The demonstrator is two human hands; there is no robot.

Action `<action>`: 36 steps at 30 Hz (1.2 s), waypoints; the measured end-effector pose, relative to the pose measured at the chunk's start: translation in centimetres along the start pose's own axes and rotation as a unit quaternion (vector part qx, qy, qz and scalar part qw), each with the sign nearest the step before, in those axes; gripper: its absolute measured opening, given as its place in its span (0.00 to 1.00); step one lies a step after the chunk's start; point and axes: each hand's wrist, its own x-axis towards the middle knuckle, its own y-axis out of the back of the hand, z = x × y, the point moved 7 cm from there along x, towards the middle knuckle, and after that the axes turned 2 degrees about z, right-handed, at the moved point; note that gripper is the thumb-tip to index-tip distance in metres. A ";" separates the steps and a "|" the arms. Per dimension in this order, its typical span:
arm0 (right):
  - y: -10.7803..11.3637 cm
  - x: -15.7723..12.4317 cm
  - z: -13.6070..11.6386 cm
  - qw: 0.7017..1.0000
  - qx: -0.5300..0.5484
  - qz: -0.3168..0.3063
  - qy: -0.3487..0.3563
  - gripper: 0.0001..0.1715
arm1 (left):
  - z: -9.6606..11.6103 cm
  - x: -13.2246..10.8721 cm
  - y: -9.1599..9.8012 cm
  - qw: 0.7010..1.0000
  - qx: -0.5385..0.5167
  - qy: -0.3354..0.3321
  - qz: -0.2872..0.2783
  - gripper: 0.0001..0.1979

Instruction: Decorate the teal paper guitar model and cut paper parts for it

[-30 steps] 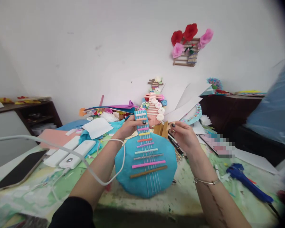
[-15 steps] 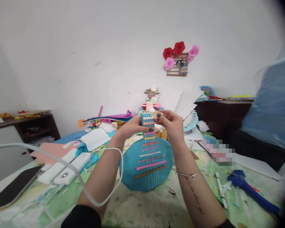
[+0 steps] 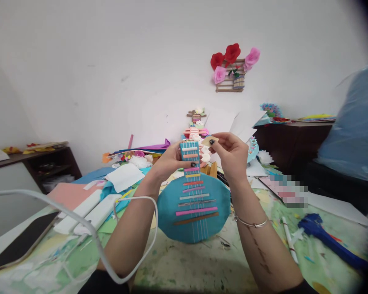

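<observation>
A blue craft pipa [image 3: 165, 200], a lute shape with coloured strips across it and pale strings along its length, stands tilted over the table. My left hand [image 3: 171, 161] is closed round its neck, thumb across the front. To the right of the neck's top, my right hand [image 3: 231, 153] pinches a small beige piece [image 3: 209, 141] that looks like card or thin wood. That piece is apart from the neck. The fingers behind the neck are hidden.
A blue glue gun [image 3: 328, 241] and a white stick [image 3: 290, 241] lie at the right. At the left are a dark phone [image 3: 24, 241] and white power banks [image 3: 96, 216]. A white cable [image 3: 92, 232] loops across my left forearm. Papers and paper flowers crowd the back.
My right hand has moved right and slightly up with the beige piece, away from the neck. The pipa's neck leans a little more left. The view has shifted slightly.
</observation>
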 end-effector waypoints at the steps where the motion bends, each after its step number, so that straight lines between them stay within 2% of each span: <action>1: 0.1 0.0 -0.2 1.000 -0.009 0.005 0.009 0.07 | 0.0 -0.1 -0.2 1.000 -0.007 -0.002 0.002 0.24; 7: -0.1 -0.2 -0.3 0.998 -0.046 -0.019 0.023 0.07 | -0.2 -0.3 -1.4 0.998 -0.054 -0.015 -0.004 0.25; 18: -0.2 -1.0 -1.5 0.985 -0.149 -0.010 0.082 0.09 | 0.1 -0.6 -1.9 0.998 -0.037 -0.039 0.023 0.24; 25: -0.1 -0.6 -1.5 0.984 -0.156 -0.031 0.083 0.12 | 0.2 -0.6 -2.2 0.998 -0.045 -0.018 0.045 0.18; 36: 0.0 -0.6 -2.2 0.979 -0.165 -0.040 0.116 0.12 | -0.2 -0.4 -2.5 0.996 -0.071 -0.022 0.055 0.19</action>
